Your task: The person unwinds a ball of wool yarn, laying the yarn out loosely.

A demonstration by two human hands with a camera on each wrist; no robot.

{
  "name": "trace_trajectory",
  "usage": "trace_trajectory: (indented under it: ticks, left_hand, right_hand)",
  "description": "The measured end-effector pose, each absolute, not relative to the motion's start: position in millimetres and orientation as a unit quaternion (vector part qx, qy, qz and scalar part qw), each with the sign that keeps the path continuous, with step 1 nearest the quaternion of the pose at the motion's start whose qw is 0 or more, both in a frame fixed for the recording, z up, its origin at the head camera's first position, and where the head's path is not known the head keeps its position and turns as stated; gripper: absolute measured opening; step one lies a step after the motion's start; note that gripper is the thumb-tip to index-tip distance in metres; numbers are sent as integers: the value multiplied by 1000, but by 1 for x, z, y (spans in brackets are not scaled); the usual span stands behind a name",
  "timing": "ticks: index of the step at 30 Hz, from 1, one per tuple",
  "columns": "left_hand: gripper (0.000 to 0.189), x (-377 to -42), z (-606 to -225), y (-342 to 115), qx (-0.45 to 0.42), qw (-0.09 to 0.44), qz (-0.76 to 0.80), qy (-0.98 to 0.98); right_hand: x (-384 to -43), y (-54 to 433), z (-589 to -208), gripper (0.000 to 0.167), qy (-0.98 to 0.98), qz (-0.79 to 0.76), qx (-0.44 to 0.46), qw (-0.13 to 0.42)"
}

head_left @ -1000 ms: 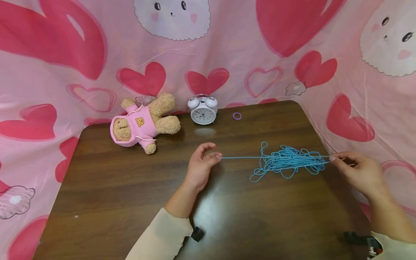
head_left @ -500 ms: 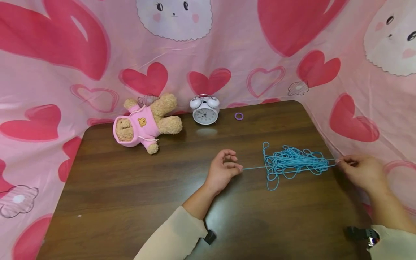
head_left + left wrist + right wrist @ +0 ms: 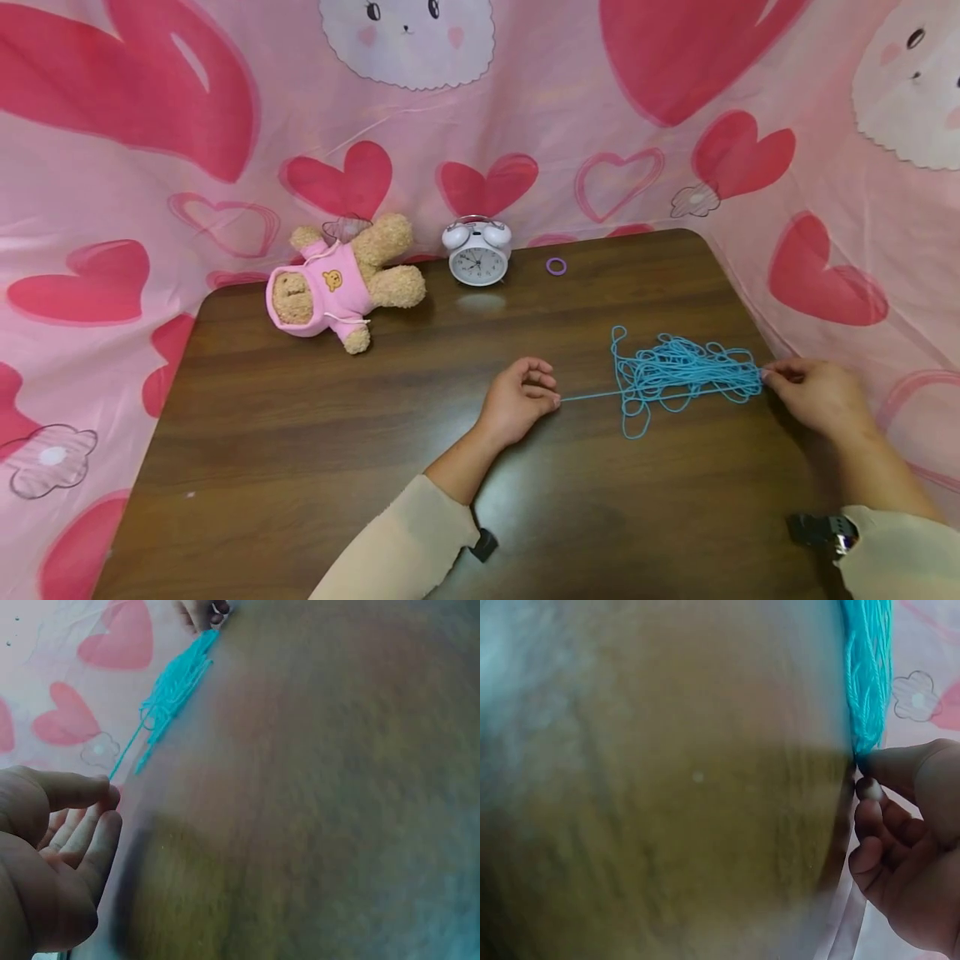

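A loose, tangled bundle of thin blue cord (image 3: 682, 371) lies on the right part of the brown table, with loops sticking out at its left end. From that end a single strand (image 3: 588, 397) runs left to my left hand (image 3: 517, 402), which pinches it between thumb and forefinger. My right hand (image 3: 821, 396) pinches the cord at the bundle's right end, beside the table's right edge. In the right wrist view, the thumb and forefinger of the right hand (image 3: 919, 832) meet at the tip of the gathered cord (image 3: 868, 675); the exact grip is partly hidden.
At the back of the brown wooden table (image 3: 337, 433), a teddy bear in a pink hoodie (image 3: 341, 283) lies on its back. A white twin-bell alarm clock (image 3: 477, 254) stands beside it, then a small purple ring (image 3: 556, 267). Pink heart-printed cloth (image 3: 547, 108) surrounds the table.
My left hand has moved right and slightly nearer me, so the single strand is shorter. My right hand, after drifting right, has come back against the bundle's right end.
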State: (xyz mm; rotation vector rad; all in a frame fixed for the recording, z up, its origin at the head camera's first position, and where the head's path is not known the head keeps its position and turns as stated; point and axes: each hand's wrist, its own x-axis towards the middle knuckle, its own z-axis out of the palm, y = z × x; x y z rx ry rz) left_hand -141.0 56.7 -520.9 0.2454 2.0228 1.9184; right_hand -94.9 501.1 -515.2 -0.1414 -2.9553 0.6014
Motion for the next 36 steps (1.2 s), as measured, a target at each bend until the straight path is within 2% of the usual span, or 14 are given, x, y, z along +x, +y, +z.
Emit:
trace_trajectory:
  ticks: [14, 20, 22, 29, 36]
  left_hand:
    - [41, -143, -526, 45, 103, 148, 654, 735]
    - [43, -145, -528, 33, 111, 142, 637, 750]
    - [44, -145, -528, 28, 111, 137, 637, 750]
    - [46, -144, -526, 7, 97, 119, 640, 753]
    - [43, -136, -520, -24, 93, 100, 622, 771]
  right_hand:
    - [-93, 508, -506, 22, -975, 214, -32, 53]
    - [-97, 502, -497, 21, -969, 221, -21, 107]
    - [-99, 496, -493, 21, -965, 231, -15, 123]
    - [-108, 455, -478, 28, -948, 293, 0, 127]
    - [-109, 405, -479, 26, -914, 364, 14, 177]
